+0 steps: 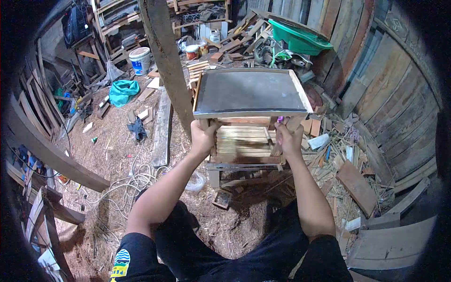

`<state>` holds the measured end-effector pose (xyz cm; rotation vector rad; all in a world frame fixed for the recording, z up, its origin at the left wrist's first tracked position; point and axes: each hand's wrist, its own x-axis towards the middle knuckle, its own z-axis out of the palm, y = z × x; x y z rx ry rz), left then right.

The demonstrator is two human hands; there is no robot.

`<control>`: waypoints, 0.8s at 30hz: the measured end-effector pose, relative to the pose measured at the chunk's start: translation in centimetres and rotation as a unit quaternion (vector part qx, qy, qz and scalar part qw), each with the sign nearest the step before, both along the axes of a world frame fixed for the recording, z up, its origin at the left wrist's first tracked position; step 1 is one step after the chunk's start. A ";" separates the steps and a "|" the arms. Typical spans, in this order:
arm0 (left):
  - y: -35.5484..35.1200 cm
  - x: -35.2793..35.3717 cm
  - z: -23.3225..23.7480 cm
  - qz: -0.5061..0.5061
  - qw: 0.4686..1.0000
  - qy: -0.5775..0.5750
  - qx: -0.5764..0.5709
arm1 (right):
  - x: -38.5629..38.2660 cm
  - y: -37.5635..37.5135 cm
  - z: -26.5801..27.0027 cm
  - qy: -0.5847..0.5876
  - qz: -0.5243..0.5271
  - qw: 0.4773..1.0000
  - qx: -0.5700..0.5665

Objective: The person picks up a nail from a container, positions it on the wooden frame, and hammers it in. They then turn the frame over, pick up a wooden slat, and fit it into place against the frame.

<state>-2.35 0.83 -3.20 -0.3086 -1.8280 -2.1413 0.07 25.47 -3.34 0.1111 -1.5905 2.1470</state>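
Note:
In front of me is a small slatted wooden structure under a dark flat top panel with a pale wooden edge. My left hand is closed around the left front post, just below the panel's front edge. On the other side, my right hand is wrapped around the right front post, with its fingers curled. A small purple item shows beside the right fingers; I cannot make out what it is. The palms and the post sections inside the grips are hidden. Part of the slatted area looks blurred.
A thick wooden post rises left of the structure. Tangled pale cable lies on the shavings-covered floor. A paint bucket, a teal bag and a green tub stand farther back. Wood scraps are piled at right.

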 end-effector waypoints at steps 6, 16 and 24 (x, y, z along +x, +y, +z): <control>-0.5 -0.5 0.1 0.021 0.999 0.035 -0.030 | -0.3 0.3 -1.1 0.059 0.011 0.997 0.042; -1.6 -0.6 0.5 -0.014 0.998 0.058 -0.020 | -0.2 0.4 -1.6 0.052 0.061 0.997 0.014; -2.2 -0.6 1.3 0.074 0.983 0.167 -0.034 | -2.6 7.1 -2.5 -0.037 0.476 0.853 0.212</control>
